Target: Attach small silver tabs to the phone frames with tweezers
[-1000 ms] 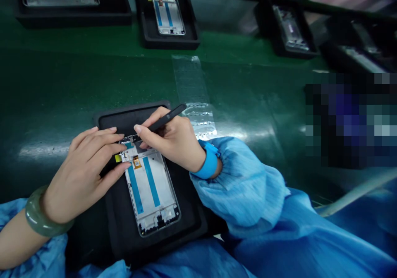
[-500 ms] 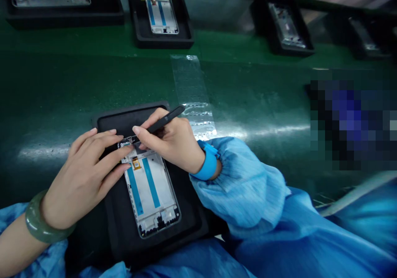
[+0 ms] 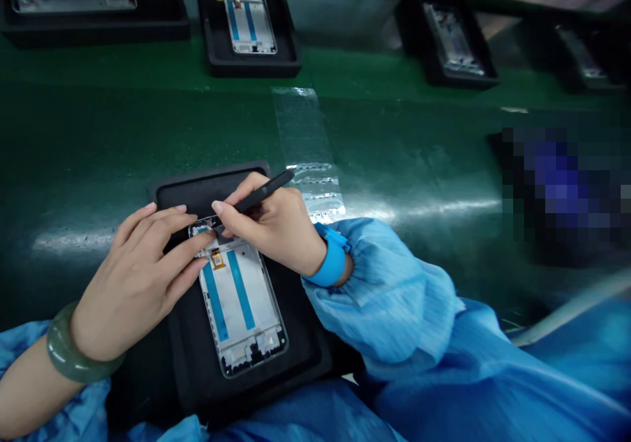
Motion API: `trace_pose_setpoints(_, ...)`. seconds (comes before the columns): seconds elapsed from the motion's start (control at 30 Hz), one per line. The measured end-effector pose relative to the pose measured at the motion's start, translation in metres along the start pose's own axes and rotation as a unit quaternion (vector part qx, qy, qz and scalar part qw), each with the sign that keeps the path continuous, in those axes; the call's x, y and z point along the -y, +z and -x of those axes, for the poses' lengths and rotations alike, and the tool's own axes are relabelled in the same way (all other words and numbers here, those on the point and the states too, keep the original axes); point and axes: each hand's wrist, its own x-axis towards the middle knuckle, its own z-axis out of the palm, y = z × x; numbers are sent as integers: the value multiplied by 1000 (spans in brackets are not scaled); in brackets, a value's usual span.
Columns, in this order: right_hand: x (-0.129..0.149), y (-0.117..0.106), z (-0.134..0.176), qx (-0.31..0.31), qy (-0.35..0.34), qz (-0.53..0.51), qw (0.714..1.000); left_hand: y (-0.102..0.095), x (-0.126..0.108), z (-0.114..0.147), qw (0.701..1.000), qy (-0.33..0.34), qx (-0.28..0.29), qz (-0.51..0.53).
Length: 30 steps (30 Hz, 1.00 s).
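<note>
A phone frame [image 3: 246, 317] with two blue adhesive strips and a small orange flex connector [image 3: 217, 260] lies in a black foam tray [image 3: 305, 337]. My left hand [image 3: 140, 264] lies flat with fingers spread, its fingertips on the frame's upper left end. In my right hand [image 3: 276, 228] is a black pair of tweezers [image 3: 269, 189], gripped like a pen and slanting down to the frame's top end. The tips are hidden behind my fingers, so I cannot make out what they touch.
Clear strips of plastic film [image 3: 308, 146] lie on the green bench [image 3: 409, 152] beyond my right hand. Along the back stand more black trays [image 3: 254, 67] with phone frames [image 3: 251, 21] in them. A blurred-out dark object [image 3: 557, 185] is at the right.
My left hand has shifted very slightly right, its fingertips still on the frame. The right hand and tweezers are almost unmoved. The back trays at left appear slightly further left.
</note>
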Motion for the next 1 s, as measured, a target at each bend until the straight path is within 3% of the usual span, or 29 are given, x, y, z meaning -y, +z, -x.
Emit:
trace_pose_setpoints(0.43, 0, 1, -1, -6, -2, -17, 1000, 0, -2, -1, 1000, 4, -6, -28)
trace_pose_setpoints(0.7, -2, 2, -8, -27, 40, -236, 970, 1, -5, -3, 999, -11, -13, -36)
trace_pose_setpoints(1.0, -13, 2, -15, 23, -16, -187, 982, 4, -5, -2, 999, -9, -21, -41)
